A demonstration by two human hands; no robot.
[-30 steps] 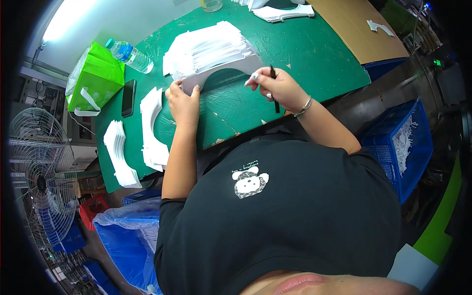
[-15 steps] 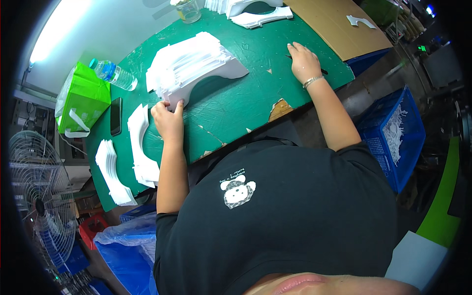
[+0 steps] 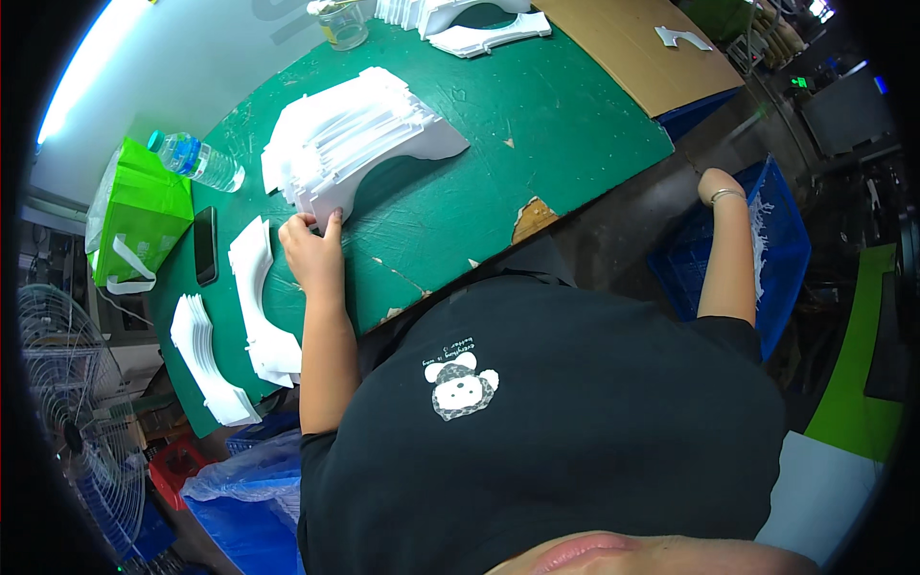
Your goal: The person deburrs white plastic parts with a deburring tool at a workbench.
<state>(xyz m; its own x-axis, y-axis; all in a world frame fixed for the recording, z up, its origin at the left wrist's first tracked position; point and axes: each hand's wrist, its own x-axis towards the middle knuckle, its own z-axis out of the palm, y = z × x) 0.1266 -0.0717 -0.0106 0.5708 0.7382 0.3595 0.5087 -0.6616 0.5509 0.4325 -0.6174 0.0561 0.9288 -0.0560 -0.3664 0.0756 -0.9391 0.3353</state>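
A stack of white arch-shaped sheet pieces point(image 3: 359, 134) stands on the green table, its pieces fanned and uneven. My left hand point(image 3: 314, 251) pinches the near left end of that stack between thumb and fingers. Off the table's right edge, my right hand point(image 3: 721, 184) hangs over a blue plastic crate point(image 3: 685, 273) with its fingers curled in. What it holds, if anything, I cannot make out; a thin dark line shows by the fingers. White scraps point(image 3: 762, 240) show in the crate beside the forearm.
Two smaller stacks of curved white pieces point(image 3: 251, 287) point(image 3: 206, 369) lie left, near a phone point(image 3: 205, 245), water bottle point(image 3: 198, 161) and green bag point(image 3: 144, 206). More white pieces point(image 3: 489, 36), a glass jar point(image 3: 343, 27) and cardboard point(image 3: 632, 48) are behind. A fan point(image 3: 77, 422) stands left.
My right hand has left the tabletop, moving right and over the blue crate, its fingers now curled. My left hand stays at the stack's end. The whole view has shifted slightly.
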